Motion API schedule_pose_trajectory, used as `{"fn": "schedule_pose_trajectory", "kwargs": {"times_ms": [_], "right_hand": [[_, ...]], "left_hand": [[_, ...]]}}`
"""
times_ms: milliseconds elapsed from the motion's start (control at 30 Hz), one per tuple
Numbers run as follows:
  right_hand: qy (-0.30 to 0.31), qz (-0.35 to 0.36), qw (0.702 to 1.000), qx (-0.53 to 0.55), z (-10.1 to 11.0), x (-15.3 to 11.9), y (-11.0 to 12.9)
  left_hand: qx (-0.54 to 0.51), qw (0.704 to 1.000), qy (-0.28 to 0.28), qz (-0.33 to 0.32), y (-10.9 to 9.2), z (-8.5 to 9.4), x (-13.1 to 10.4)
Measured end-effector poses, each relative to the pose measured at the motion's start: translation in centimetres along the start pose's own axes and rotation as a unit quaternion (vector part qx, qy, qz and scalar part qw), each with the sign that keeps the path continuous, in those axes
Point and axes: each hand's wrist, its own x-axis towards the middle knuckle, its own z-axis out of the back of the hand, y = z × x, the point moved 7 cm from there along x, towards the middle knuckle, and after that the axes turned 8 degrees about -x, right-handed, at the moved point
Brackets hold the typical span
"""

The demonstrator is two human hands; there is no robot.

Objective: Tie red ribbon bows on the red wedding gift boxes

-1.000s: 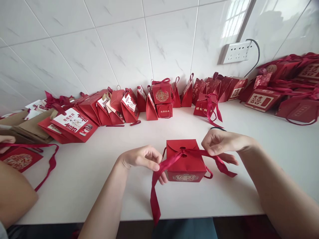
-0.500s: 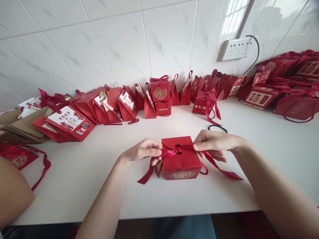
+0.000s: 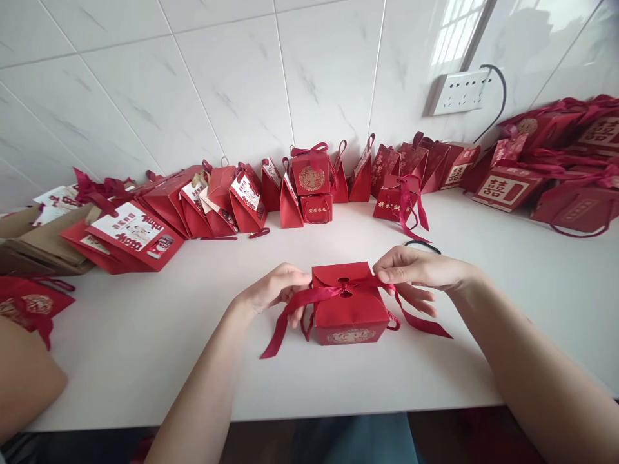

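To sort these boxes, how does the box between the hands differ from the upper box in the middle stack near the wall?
The front box stands on the table; the upper box sits on another box. The front box's ribbon shows two long ends; the upper box carries a tied bow. Both are red with a gold emblem.

Head view, forward and down

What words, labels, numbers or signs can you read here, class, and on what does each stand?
"囍": red box at right.
"安居乐业": lower box of the middle stack.
"乔迁之喜", probably: upper box of that stack.
"前…", rest unclear: box with a trailing ribbon.
Too small or blurred: emblem on the nearest box; small print on the white card.
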Motion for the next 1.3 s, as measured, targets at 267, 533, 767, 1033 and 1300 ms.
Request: {"fn": "schedule_pose_trajectory", "kwargs": {"times_ms": [267,533,767,1033,1300], "right_hand": [[0.013,0.014,1.0,-0.002,0.0,-0.2,0.2],[-0.047,0.085,0.995,-0.006,0.7,-0.7,1.6],[-0.043,0.014,0.998,-0.048,0.9,-0.3,0.4],[0.028,-0.03,0.997,-0.069,1.0,0.6,-1.7],[0.045,-0.03,0.998,-0.038,1.3,1.2,-2.7]], "left_hand": [[0.027,0.999,-0.018,0.004,-0.2,0.0,-0.1],[-0.02,0.999,0.006,-0.038,-0.5,0.0,-0.3],[0.019,0.999,-0.006,-0.026,-0.4,0.0,-0.1],[0.033,0.998,0.044,0.0,0.8,0.5,0.6],[-0.005,0.996,0.082,0.021,1.8,0.5,1.0]]}}
